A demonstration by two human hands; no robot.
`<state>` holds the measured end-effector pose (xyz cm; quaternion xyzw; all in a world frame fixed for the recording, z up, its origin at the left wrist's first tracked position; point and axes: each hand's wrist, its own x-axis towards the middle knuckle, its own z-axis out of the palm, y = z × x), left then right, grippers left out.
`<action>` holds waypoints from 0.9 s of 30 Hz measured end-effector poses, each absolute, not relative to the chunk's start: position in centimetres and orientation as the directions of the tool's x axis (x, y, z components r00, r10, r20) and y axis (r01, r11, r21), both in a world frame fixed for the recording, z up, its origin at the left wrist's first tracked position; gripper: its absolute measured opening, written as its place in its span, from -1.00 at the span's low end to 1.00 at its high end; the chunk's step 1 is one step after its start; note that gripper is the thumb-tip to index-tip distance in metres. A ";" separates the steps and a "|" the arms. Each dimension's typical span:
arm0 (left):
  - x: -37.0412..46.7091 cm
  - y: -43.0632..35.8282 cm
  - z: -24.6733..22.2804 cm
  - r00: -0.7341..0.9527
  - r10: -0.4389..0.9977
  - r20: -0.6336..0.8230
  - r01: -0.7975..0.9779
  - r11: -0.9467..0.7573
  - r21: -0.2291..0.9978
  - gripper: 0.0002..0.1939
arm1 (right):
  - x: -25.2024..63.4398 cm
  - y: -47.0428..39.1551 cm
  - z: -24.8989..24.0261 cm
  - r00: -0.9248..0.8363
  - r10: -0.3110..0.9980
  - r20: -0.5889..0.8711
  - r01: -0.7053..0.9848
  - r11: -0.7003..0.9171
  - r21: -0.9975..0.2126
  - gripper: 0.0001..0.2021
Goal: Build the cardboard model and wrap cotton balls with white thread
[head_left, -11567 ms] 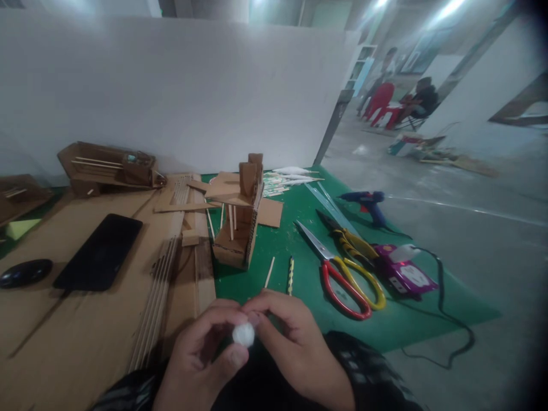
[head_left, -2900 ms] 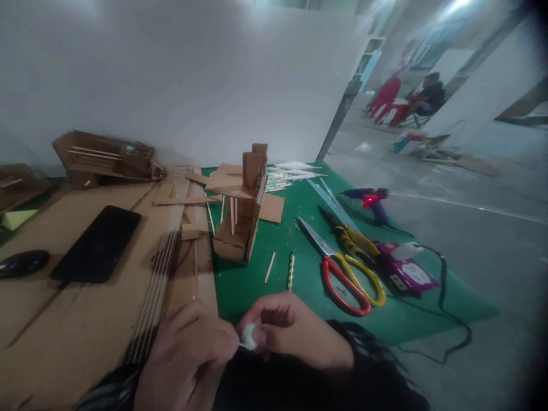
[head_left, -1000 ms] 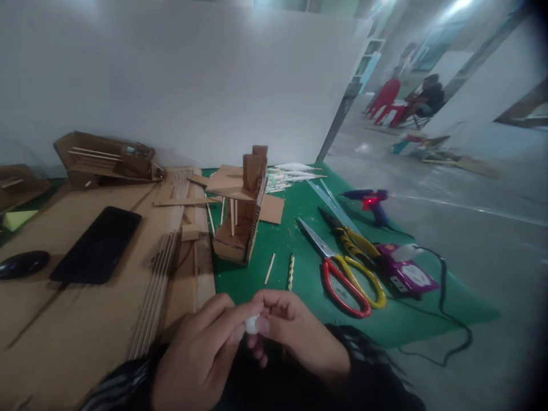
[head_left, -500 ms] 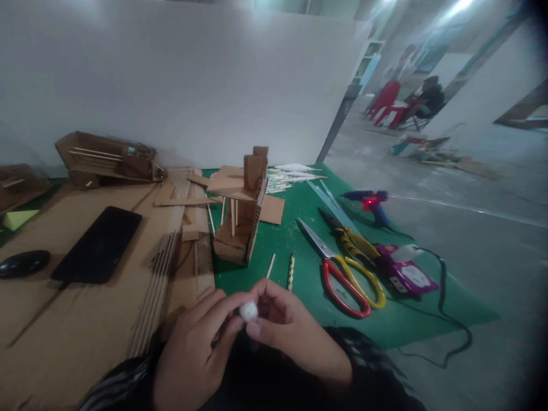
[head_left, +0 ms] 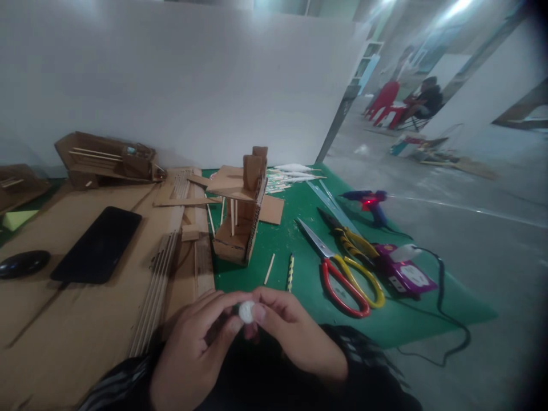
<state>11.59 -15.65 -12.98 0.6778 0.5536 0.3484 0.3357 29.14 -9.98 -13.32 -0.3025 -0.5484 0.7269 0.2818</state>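
A small whitish round piece (head_left: 246,312) is pinched between my two hands near the bottom centre. My left hand (head_left: 197,342) grips its left side with thumb and fingers. On its right side, my right hand (head_left: 295,331) presses it with the thumb, the fingers curled behind. Just beyond my hands lie a short wooden stick (head_left: 269,269) and a patterned pencil-like stick (head_left: 290,273) on the green mat (head_left: 257,251). A cardboard structure with upright sticks (head_left: 240,228) stands further back.
Right of my hands lie red-and-yellow scissors (head_left: 346,285), pliers (head_left: 351,237), a glue gun (head_left: 370,202) and a purple power block (head_left: 406,274) with a cable. On the left are a phone (head_left: 98,245), a mouse (head_left: 25,264) and cardboard (head_left: 55,319). A person (head_left: 428,100) sits far back.
My right thumb has moved up onto the face of the white piece. My right-hand fingers have dropped slightly, uncovering more of the short stick.
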 end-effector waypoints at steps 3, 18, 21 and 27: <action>11.7 -15.6 -13.2 0.110 0.989 0.100 0.542 -0.144 0.828 -0.75 | 29.0 -10.0 -13.4 -0.670 0.730 -0.133 -0.068 -0.239 -0.969 -0.56; 11.6 -15.8 -13.9 0.015 1.000 0.012 0.439 -0.018 0.899 -0.68 | 28.8 -10.7 -13.1 -0.502 0.865 0.016 -0.031 0.000 -1.000 -0.82; 11.6 -15.9 -14.0 0.036 0.999 0.012 0.425 -0.026 0.905 -0.69 | 28.6 -10.6 -13.5 -0.537 0.843 -0.029 -0.146 -0.126 -0.981 -0.76; 11.5 -15.8 -14.0 0.052 0.993 0.109 0.466 -0.121 0.877 -0.75 | 28.5 -10.2 -14.0 -0.577 0.804 -0.144 -0.208 -0.316 -0.926 -0.68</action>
